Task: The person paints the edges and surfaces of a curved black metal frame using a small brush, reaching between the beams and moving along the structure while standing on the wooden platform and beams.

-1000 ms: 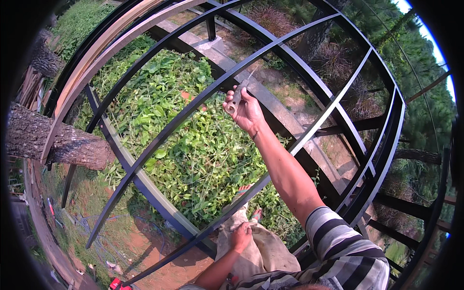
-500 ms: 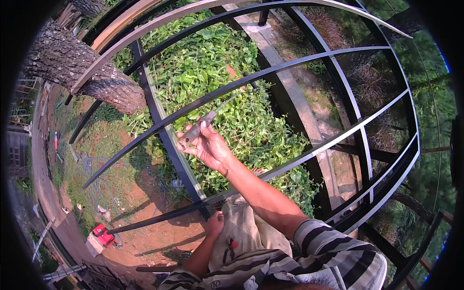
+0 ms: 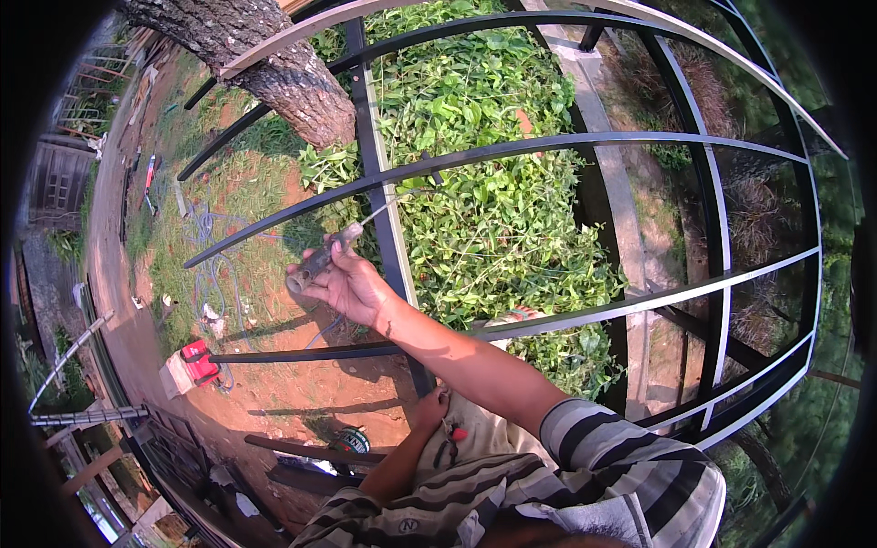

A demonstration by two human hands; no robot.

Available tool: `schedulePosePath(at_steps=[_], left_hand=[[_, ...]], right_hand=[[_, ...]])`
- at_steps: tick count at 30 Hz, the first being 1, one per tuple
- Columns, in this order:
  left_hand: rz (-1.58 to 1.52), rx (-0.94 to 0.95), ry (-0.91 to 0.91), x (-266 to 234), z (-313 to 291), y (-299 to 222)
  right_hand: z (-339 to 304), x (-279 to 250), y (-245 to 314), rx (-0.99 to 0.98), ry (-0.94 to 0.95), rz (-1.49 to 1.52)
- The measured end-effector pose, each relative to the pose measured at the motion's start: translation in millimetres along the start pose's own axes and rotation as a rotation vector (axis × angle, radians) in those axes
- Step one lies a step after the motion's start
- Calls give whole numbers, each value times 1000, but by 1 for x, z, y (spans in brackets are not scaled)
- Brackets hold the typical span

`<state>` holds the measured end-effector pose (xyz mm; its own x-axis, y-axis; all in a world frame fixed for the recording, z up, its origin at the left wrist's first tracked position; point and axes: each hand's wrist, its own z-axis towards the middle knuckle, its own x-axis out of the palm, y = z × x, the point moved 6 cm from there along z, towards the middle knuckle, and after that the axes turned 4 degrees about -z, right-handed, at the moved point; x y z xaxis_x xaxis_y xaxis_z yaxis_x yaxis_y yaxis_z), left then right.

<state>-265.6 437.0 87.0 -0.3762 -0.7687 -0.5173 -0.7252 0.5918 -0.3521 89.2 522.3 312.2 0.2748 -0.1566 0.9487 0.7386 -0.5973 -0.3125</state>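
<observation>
My right hand [image 3: 352, 288] reaches out over the frame, its fingers wrapped round a worn grey tool with a thin metal rod [image 3: 331, 254]. The rod points up and to the right, toward a dark metal beam [image 3: 395, 247] with a pale strip along its edge. The tool's exact kind does not show. Low and close to my body, my left hand [image 3: 432, 408] is closed, next to my beige trousers [image 3: 484, 408] and the near end of that beam. Whatever its fingers may grip is hidden.
Curved dark metal bars [image 3: 493, 153] cross around me. Leafy vines [image 3: 484, 210] grow beneath. A tree trunk [image 3: 265, 68] leans in at upper left. On the ground lie a red machine [image 3: 198, 363], tangled cables [image 3: 208, 265] and a round can [image 3: 350, 440].
The view has swung left, so the frame and vines sit farther right. My right hand, still holding the tool, now shows over the bare ground left of the beam. My left hand remains low.
</observation>
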Motion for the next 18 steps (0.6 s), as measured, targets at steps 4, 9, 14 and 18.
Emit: schedulePosePath(at_steps=[4,9,14,18], left_hand=[[-114,68,-45,-9,1,-12],[-829,-18,-139,-75,33,-48],[-1227,-156,245,-180,50,-139],[-602,-35,409,-165,43,-190]], right_hand=[[2,8,-3,60,88,-67],[-42,-52,39,56,-119,-230],[-167,-106,53,316,-379,-477],[-233,-118,42,383,-657,-824]])
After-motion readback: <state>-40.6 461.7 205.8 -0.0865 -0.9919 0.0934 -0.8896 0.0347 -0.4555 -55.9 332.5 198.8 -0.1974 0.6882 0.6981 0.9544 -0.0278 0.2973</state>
